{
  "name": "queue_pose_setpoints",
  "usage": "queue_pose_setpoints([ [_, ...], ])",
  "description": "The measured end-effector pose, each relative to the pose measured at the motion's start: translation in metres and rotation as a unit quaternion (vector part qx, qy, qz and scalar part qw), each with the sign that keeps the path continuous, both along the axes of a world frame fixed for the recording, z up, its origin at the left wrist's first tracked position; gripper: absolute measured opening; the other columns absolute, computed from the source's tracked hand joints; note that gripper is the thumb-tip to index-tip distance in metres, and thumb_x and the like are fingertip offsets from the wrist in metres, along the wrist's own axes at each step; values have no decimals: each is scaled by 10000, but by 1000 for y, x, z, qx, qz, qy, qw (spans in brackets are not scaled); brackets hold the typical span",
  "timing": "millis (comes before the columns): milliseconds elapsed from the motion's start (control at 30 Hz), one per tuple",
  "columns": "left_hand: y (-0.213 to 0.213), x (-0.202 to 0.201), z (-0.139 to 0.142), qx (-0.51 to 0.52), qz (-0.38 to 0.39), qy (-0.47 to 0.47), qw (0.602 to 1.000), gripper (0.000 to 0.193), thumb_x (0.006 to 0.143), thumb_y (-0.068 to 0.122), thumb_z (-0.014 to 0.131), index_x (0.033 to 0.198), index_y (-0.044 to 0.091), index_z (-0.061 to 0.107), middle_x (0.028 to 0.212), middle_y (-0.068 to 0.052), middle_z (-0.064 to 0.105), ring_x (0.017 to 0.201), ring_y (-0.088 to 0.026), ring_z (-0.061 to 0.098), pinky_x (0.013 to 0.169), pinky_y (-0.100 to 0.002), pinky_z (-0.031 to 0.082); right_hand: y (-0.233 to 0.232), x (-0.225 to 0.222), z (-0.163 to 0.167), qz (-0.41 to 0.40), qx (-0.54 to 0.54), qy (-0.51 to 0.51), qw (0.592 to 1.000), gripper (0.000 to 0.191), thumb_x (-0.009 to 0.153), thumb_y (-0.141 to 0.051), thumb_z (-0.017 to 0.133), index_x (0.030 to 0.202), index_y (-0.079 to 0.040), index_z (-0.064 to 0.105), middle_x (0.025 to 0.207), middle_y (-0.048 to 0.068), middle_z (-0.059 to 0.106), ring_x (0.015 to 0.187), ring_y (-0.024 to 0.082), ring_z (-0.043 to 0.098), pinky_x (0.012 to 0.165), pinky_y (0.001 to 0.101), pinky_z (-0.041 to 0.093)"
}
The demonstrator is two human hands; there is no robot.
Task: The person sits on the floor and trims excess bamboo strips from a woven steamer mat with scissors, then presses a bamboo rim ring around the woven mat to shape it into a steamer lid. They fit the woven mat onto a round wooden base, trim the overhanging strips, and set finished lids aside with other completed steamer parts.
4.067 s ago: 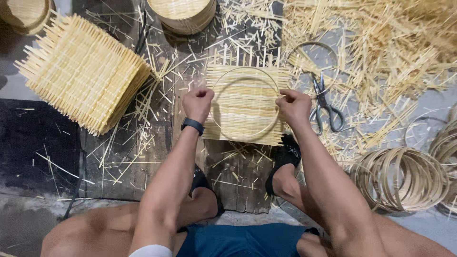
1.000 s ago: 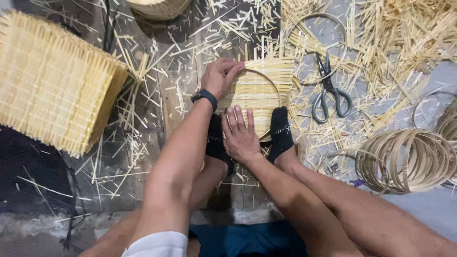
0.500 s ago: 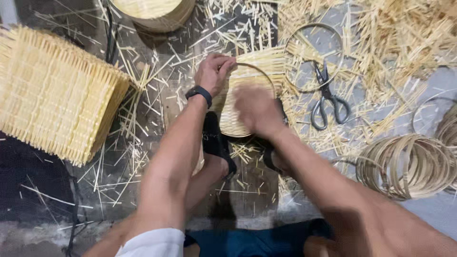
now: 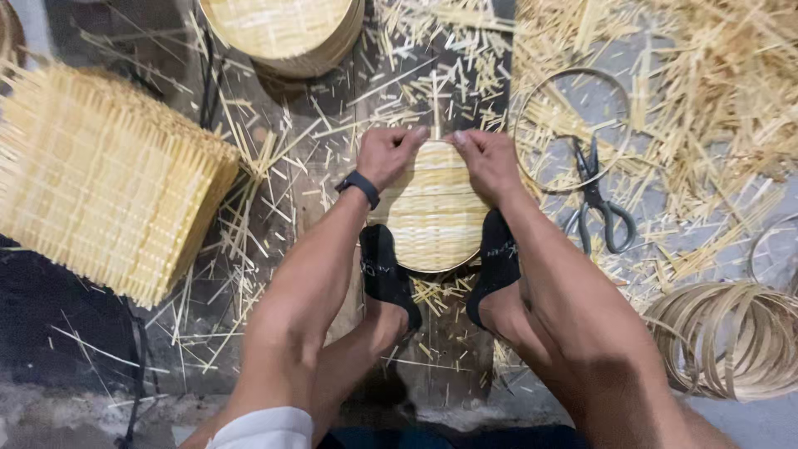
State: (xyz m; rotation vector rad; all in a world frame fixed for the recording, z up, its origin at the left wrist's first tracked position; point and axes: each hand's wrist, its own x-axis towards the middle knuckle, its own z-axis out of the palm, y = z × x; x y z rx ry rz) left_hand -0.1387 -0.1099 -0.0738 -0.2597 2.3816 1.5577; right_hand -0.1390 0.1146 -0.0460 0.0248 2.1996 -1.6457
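**Woven disc gripped at its far rim**

Head view: a round woven disc [image 4: 434, 218] is pinned between two socked feet [image 4: 387, 274] and is gripped at its far edge by both hands. The left hand [image 4: 389, 155] and the right hand [image 4: 486, 163] are closed, fingers curled and pinching the rim side by side. It seems the edge is being pressed into its hoop; a firm, even push along the rim is probably called for. Scissors [image 4: 597, 202] lie right of the right hand, inside a hoop [image 4: 525, 116]. A mat stack [image 4: 100, 183] is left of the left hand; coiled hoops [image 4: 725, 339] lie near the right forearm.
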Motion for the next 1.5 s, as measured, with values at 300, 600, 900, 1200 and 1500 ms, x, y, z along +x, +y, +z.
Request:
queue_pose_setpoints([
  [300, 14, 32, 109, -82, -81, 33, 993, 468, 657, 391, 965, 933, 64, 776, 867, -63, 772, 748, -147, 708, 682, -307, 561, 196, 16, 177, 183, 475, 121, 852, 403, 1021, -436, 589, 1169, -105, 764, 1122, 177, 736, 1047, 398, 676, 912, 507, 516],
  [600, 47, 158, 147, -344, -328, 275, 836, 186, 851, 159, 752, 945, 110, 599, 920, -89, 593, 886, -315, 611, 732, -440, 511, 242, 113, 89, 113, 441, -15, 890, 366, 971, -281, 617, 1280, -138, 748, 1165, 213, 747, 1053, 363, 718, 1016, 439, 559],
  [900, 31, 222, 102, -323, -226, 151, 906, 435, 830, 173, 673, 1230, 76, 531, 1385, -152, 513, 1308, -351, 497, 1039, -468, 470, 198, 89, -20, 140, 510, 342, 777, 180, 777, -135, 654, 928, -94, 743, 1171, 132, 711, 1300, 339, 586, 1161, 526, 380],
  [1200, 128, 147, 69, -385, 80, -29, 919, 1288, 669, 650, 815, 1590, 36, 155, 1558, -278, 282, 1424, -452, 318, 1147, -633, 246, 280, 127, 13, -34, 506, 271, 818, 315, 933, -188, 763, 1194, -36, 676, 1054, 178, 654, 1022, 370, 631, 885, 515, 501],
  [1500, 102, 163, 85, -379, -129, 97, 911, 954, 610, 525, 852, 1452, 190, 555, 1575, -228, 312, 1437, -443, 343, 1126, -629, 291, 250, 124, -43, -49, 431, -35, 900, 708, 612, -293, 937, 1158, 43, 637, 1025, 239, 680, 961, 393, 681, 847, 476, 553],
])
